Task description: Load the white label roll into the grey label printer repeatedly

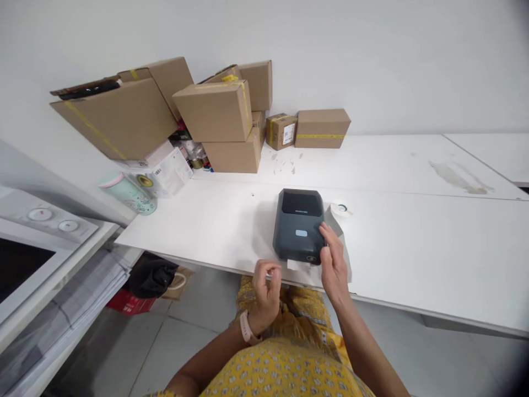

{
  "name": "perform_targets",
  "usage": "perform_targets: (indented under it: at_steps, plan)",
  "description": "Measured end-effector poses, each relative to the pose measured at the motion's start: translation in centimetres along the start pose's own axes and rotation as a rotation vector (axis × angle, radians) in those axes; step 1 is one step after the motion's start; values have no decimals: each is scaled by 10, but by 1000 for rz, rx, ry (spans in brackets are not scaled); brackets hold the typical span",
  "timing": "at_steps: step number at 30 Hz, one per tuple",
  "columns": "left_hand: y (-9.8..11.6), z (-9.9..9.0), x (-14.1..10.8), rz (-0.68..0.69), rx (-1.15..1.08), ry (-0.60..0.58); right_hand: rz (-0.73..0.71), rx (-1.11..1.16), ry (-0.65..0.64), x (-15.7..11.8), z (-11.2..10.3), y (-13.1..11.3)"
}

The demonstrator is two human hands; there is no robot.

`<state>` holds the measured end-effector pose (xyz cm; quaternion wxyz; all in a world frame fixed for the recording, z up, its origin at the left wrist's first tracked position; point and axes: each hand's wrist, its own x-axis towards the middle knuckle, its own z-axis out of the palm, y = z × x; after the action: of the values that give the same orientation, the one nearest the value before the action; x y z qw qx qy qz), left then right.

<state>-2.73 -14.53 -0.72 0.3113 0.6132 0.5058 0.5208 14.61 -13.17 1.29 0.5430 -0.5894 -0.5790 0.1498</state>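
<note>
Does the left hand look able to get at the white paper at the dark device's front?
Probably yes: the left hand is close to the white paper, with nothing visible between.

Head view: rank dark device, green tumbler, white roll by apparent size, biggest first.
1. Dark device
2. Green tumbler
3. White roll
Apparent size in the picture only; they sit at different distances from the camera.

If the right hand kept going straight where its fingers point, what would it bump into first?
Most likely the dark printer: the right hand has its fingertips at the printer's right side, though whether they touch is hard to tell here.
</note>
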Motion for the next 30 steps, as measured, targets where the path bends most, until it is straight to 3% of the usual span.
perform_targets:
  at_steps: [2, 4, 7, 12, 16, 22, 30]
  plan:
    - [6, 4, -7, -364, -200, -217, 9, 26, -14, -8, -4, 2]
    - [10, 14, -4, -613, -387, -374, 6, 34, -18, -11, -6, 4]
    - [14, 30, 7, -770, -533, -371, -13, 31, -25, -11, -8, 8]
    - [16, 41, 12, -731, -537, -248, -55, -5, -40, -11, -10, 14]
    - [8, 44, 6, -666, -472, -208, -149, -199, -50, -6, -8, 12]
    - [-11, 48, 3, -542, -348, -210, -311, -461, -45, 13, 1, -4]
    - [-16, 47, 1, -501, -329, -267, -363, -527, -88, 20, 5, 1]
